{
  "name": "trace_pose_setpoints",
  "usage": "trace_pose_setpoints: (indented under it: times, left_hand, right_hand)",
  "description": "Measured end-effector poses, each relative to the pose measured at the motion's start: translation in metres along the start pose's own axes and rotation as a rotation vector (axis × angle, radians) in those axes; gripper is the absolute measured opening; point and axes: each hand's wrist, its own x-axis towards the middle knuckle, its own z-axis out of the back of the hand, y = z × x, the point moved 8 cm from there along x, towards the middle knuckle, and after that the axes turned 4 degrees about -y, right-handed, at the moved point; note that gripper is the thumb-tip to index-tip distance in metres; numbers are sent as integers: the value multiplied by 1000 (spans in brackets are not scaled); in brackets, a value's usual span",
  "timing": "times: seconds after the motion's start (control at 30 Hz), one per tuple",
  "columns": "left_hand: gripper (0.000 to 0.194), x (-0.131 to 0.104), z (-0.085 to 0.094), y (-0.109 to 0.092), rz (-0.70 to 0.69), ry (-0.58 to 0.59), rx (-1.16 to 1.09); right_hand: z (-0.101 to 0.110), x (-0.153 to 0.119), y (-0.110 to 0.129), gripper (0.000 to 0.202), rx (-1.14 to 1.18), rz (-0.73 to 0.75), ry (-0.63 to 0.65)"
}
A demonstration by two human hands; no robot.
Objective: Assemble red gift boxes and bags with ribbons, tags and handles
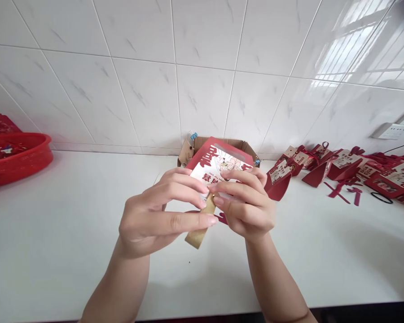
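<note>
A red gift box [205, 154] with a white printed front is held up over the table, tilted, between my two hands. A gold ribbon [197, 237] crosses its near side and its free end hangs down toward me. My left hand [158, 213] is closed from the left, thumb and fingertips pinching the ribbon. From the right, my right hand [251, 204] curls round the box, its thumb and fingertips pressed at the ribbon's upper end. My fingers hide part of the box's front and the spot where the ribbon meets it.
Behind the box stands an open cardboard box [185, 154]. Several finished-looking red gift boxes [281, 177] stand to the right, with dark red ribbon scraps [338, 193] and a black ring [382, 198] nearby. A red plastic basin [23, 157] sits at the left; a power strip [390, 131] is by the tiled wall.
</note>
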Motion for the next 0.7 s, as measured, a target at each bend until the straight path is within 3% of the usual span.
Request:
trace_pose_setpoints:
  times: [0.27,0.43,0.53,0.67,0.7]
  left_hand:
    - [20,4,2,-23,-79,6,85]
    - [22,0,2,-29,-124,-47,105]
    - [21,-3,4,-23,-169,-138,66]
    - [2,-6,6,-1,-84,-148,99]
    - [9,-6,6,5,-51,-137,125]
  right_hand:
    - [12,7,14,18,-76,25,-148]
    - [13,8,18,18,-36,13,-119]
    - [9,6,14,20,-8,-43,-92]
    - [3,2,9,22,-26,-96,-92]
    - [2,1,7,22,-27,-105,-97]
